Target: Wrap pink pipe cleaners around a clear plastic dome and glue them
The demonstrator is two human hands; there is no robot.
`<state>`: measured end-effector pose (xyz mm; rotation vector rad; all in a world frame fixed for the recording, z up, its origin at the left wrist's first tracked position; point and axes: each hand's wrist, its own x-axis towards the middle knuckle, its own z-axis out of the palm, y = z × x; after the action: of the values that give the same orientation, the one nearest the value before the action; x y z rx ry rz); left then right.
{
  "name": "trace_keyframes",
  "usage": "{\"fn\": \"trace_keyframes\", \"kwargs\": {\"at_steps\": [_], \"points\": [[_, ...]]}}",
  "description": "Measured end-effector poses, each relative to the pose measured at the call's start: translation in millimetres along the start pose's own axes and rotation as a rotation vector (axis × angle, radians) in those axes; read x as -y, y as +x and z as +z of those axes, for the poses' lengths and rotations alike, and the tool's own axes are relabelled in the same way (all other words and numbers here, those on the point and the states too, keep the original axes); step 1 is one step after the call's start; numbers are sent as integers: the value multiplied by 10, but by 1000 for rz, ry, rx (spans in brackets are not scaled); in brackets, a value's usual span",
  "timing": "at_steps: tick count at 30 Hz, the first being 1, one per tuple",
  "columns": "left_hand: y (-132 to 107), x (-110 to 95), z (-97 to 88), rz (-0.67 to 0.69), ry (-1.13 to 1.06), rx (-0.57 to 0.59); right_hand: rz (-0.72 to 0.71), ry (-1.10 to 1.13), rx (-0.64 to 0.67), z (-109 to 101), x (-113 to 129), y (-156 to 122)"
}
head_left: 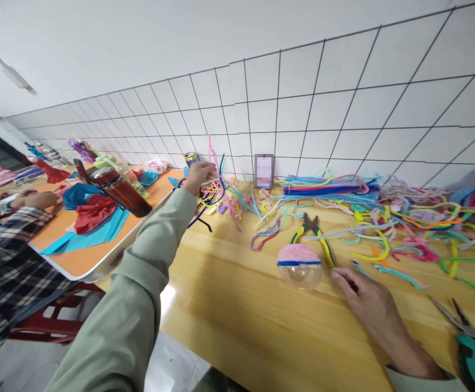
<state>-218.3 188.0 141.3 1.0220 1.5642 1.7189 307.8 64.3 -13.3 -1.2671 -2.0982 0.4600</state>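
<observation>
My left hand [199, 175] reaches far out to the left end of the wooden table [241, 316] and is closed on a pink pipe cleaner [210, 158] that stands up out of a tangled pile [221, 196]. My right hand [368, 305] rests flat on the table, fingers stretched out and holding nothing, its fingertips close to a clear plastic ball [299, 265] half wound with pink and blue pipe cleaner. Yellow-and-green-handled pliers [317, 235] lie just behind the ball.
Many coloured pipe cleaners [384, 218] spread along the tiled wall. Teal-handled scissors [466, 332] lie at the right edge. To the left stands an orange table [82, 256] with tissue paper and a brown bottle [119, 190]; another person in a plaid sleeve [0, 261] works there.
</observation>
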Motion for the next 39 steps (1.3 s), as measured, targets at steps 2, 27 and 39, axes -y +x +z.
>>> {"fn": "trace_keyframes", "kwargs": {"at_steps": [2,27,39], "points": [[-135,221,28,-63,39,41,-5,8,10,4,0,0],[-661,-148,267,120,-521,-3,54,28,22,-10,59,55],[-1139,79,339,-100,-579,-63,-53,16,-35,31,6,60]]}}
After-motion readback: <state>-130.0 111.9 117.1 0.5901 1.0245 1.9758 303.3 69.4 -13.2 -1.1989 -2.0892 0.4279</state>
